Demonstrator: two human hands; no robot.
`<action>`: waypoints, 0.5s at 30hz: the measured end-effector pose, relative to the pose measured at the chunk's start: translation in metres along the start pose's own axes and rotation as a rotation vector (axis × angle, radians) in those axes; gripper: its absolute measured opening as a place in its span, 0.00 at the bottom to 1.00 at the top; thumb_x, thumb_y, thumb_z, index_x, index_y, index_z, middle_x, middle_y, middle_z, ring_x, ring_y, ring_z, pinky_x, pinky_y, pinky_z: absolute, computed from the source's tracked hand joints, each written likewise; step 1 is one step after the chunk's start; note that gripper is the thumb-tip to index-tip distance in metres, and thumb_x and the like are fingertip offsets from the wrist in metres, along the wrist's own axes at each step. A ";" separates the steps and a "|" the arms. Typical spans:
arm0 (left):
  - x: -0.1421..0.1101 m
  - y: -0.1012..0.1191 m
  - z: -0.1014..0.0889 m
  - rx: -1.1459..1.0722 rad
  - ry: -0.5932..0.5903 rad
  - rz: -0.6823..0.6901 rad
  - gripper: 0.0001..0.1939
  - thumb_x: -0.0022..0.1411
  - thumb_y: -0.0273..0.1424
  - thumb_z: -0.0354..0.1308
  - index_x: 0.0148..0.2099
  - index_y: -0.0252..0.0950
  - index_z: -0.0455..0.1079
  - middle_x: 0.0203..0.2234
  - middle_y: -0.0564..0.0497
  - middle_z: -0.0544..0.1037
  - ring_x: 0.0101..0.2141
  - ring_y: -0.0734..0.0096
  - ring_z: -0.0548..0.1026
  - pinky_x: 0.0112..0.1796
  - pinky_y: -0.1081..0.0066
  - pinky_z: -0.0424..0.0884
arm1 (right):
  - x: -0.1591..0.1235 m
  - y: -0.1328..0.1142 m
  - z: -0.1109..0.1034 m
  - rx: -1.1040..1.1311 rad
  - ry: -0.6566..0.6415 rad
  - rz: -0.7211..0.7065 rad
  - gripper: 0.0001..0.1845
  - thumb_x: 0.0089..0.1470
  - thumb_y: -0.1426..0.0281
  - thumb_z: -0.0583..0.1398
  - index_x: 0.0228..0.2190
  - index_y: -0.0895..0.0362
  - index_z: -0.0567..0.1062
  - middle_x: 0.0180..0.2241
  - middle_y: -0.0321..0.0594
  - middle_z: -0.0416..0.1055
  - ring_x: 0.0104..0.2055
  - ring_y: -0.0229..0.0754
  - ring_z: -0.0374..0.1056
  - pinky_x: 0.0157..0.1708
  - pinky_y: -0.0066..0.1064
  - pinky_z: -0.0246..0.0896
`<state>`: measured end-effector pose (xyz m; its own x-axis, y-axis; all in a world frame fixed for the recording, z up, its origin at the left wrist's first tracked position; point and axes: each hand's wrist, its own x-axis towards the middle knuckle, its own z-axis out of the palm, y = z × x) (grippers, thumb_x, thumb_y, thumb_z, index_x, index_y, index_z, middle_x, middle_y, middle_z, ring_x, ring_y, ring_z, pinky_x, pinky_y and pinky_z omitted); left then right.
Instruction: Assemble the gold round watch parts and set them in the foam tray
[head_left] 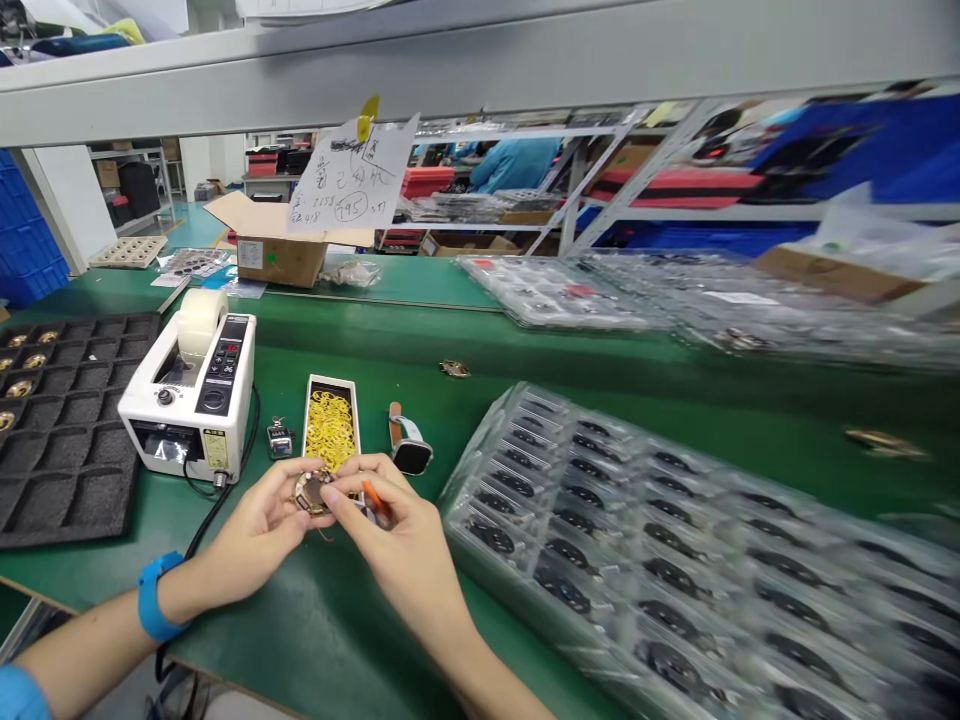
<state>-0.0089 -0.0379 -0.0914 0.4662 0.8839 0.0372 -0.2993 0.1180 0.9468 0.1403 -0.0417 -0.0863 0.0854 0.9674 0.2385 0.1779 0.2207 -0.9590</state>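
My left hand (259, 530), with a blue band at the wrist, holds a small round watch part (310, 490) with a gold-coloured rim between thumb and fingers. Against its right side press the thumb and fingers of my right hand (409, 535). An orange tool (375, 496) is tucked in that right hand; its tip is hidden. Just beyond the hands stands a white box (356, 425) full of yellow rings (330, 420). A smartwatch (412, 457) with its strap lies right of the box, and a small tally counter (280, 438) sits left of it.
At left are a white tape dispenser (187, 385) with a cable and a black foam tray (75, 430) holding gold-coloured round parts. Stacked clear trays (517, 480) with black parts fill the right. A cardboard box (281, 260) stands behind, under a shelf beam (480, 70).
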 end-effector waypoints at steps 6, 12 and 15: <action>0.000 -0.004 -0.002 -0.007 -0.009 0.020 0.17 0.62 0.30 0.56 0.53 0.40 0.65 0.48 0.46 0.74 0.47 0.64 0.73 0.51 0.62 0.68 | 0.000 0.004 0.002 -0.003 -0.006 -0.001 0.10 0.49 0.65 0.62 0.21 0.55 0.75 0.31 0.40 0.64 0.33 0.42 0.65 0.34 0.34 0.67; 0.001 -0.001 0.000 -0.005 0.010 0.022 0.17 0.60 0.35 0.59 0.51 0.39 0.66 0.49 0.44 0.74 0.51 0.57 0.71 0.51 0.59 0.68 | 0.000 0.005 0.004 -0.063 0.009 -0.040 0.09 0.49 0.65 0.61 0.21 0.55 0.73 0.30 0.39 0.65 0.32 0.42 0.65 0.32 0.34 0.67; 0.003 0.000 0.004 0.008 0.064 0.011 0.17 0.58 0.39 0.61 0.48 0.38 0.67 0.44 0.44 0.76 0.48 0.57 0.74 0.47 0.61 0.71 | -0.002 0.005 0.006 -0.133 0.039 -0.075 0.09 0.50 0.67 0.60 0.20 0.55 0.72 0.30 0.39 0.65 0.33 0.41 0.66 0.33 0.33 0.65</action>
<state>-0.0042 -0.0371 -0.0899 0.4088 0.9122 0.0276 -0.2975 0.1046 0.9490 0.1347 -0.0417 -0.0923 0.1044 0.9428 0.3165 0.3135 0.2708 -0.9101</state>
